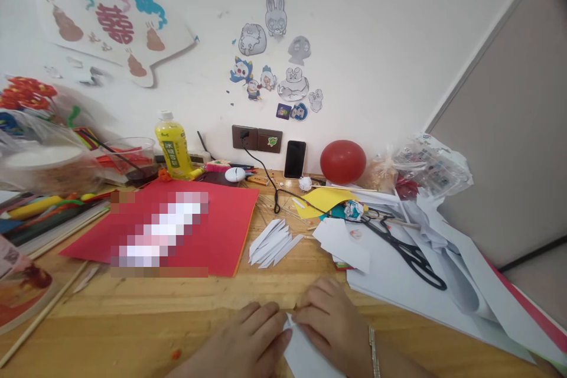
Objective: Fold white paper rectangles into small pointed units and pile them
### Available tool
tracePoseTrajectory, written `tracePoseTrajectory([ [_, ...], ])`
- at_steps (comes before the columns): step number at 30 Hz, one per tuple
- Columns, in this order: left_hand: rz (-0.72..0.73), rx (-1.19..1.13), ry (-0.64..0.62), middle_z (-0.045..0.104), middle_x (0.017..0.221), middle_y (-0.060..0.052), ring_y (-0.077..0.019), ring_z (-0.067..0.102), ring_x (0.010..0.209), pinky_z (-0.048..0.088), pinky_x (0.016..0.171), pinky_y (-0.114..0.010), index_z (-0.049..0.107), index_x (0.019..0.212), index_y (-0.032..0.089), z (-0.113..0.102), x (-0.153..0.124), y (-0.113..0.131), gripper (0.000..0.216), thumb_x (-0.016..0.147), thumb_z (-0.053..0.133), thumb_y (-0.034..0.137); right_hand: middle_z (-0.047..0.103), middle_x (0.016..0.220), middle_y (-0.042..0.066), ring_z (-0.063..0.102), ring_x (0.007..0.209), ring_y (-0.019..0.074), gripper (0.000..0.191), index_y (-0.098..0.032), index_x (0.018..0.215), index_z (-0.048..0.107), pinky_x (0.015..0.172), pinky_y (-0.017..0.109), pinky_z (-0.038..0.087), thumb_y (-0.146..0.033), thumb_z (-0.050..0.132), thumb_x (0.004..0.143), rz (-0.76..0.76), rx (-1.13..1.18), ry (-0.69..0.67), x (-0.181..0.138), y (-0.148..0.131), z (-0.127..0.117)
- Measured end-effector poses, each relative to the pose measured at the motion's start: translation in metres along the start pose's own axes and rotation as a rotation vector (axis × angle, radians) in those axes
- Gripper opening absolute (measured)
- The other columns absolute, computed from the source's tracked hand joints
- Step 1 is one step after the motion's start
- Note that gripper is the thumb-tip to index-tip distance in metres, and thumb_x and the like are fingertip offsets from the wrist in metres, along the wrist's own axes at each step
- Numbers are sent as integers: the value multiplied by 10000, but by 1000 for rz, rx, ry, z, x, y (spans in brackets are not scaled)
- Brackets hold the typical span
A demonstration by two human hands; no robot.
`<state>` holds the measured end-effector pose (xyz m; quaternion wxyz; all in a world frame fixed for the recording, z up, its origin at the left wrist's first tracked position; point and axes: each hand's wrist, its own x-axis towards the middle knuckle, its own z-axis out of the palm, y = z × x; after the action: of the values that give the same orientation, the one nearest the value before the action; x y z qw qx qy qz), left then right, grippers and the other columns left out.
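Left hand and right hand pinch white paper at its far end; edges should sit even, folds pressed flat.

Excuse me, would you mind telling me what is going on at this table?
Someone's left hand and right hand are together holding a piece of white paper at its far end. Beyond them, a small pile of narrow white paper pieces lies on the wooden table. Black-handled scissors lie to the right, untouched.
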<state>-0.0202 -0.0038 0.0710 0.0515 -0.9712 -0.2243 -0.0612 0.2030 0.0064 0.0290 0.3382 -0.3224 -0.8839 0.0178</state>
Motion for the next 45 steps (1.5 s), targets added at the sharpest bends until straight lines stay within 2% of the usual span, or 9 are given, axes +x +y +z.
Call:
tracePoseTrajectory([
  [4, -43, -48, 26, 629, 1239, -119, -267, 568, 1135, 441, 991, -386, 607, 1213, 148, 2, -2, 1, 357, 904, 621, 325, 638, 742, 11, 513, 715, 156, 175, -184, 898, 620, 667, 302, 389, -170, 473, 991, -135, -119, 6, 1, 4, 0],
  [10, 28, -29, -87, 580, 1327, -129, -290, 536, 1204, 430, 1012, -407, 541, 1317, 123, 0, -2, -1, 504, 850, 691, 242, 687, 823, 24, 540, 746, 152, 242, -161, 908, 621, 675, 306, 403, -182, 410, 1024, -229, -118, -63, 0, 10, -2],
  [13, 21, -45, -77, 568, 1347, -112, -283, 521, 1224, 411, 1029, -399, 551, 1314, 142, 4, -2, -4, 478, 863, 681, 235, 694, 838, 29, 551, 766, 153, 246, -168, 919, 625, 680, 303, 415, -192, 406, 1028, -235, -112, -91, -1, 12, -4],
  [26, 53, -24, -33, 595, 1319, -95, -273, 537, 1204, 397, 1005, -375, 565, 1301, 128, 5, -4, -5, 437, 902, 645, 289, 712, 863, 14, 576, 786, 144, 172, -183, 910, 627, 682, 289, 434, -181, 480, 1000, -221, -127, -143, 6, 11, -15],
  [31, 40, -58, -31, 617, 1289, -100, -266, 549, 1183, 396, 1002, -362, 586, 1281, 128, 2, -2, -3, 395, 917, 619, 277, 711, 974, 27, 577, 844, 149, 121, -187, 942, 631, 740, 296, 453, -180, 516, 978, -208, -152, -244, 6, 9, -19],
  [34, 25, -79, -41, 625, 1270, -127, -277, 557, 1162, 409, 992, -371, 547, 1317, 92, -5, 1, -1, 482, 880, 660, 261, 700, 1036, 41, 576, 869, 162, 140, -189, 939, 640, 763, 310, 458, -181, 505, 977, -195, -164, -288, 5, 7, -22],
  [37, -17, -98, -73, 612, 1281, -139, -284, 543, 1166, 402, 1003, -391, 490, 1364, 83, -12, 4, 1, 579, 859, 685, 290, 689, 1047, 46, 575, 902, 177, 174, -193, 878, 655, 784, 322, 461, -200, 512, 975, -149, -160, -289, 5, 6, -24],
  [41, -37, -113, -139, 611, 1279, -143, -293, 537, 1160, 405, 1006, -397, 513, 1341, 84, -17, 5, 3, 601, 830, 724, 318, 673, 1044, 53, 569, 918, 184, 165, -226, 953, 695, 782, 327, 476, -211, 531, 965, -81, -105, -293, 7, 8, -31],
  [45, -52, -119, -94, 608, 1277, -156, -297, 537, 1160, 390, 1030, -417, 533, 1318, 87, -16, 4, 4, 586, 820, 735, 321, 662, 1083, 53, 561, 978, 201, 215, -256, 952, 722, 818, 353, 485, -150, 537, 926, -18, -17, -340, 7, 12, -42],
])
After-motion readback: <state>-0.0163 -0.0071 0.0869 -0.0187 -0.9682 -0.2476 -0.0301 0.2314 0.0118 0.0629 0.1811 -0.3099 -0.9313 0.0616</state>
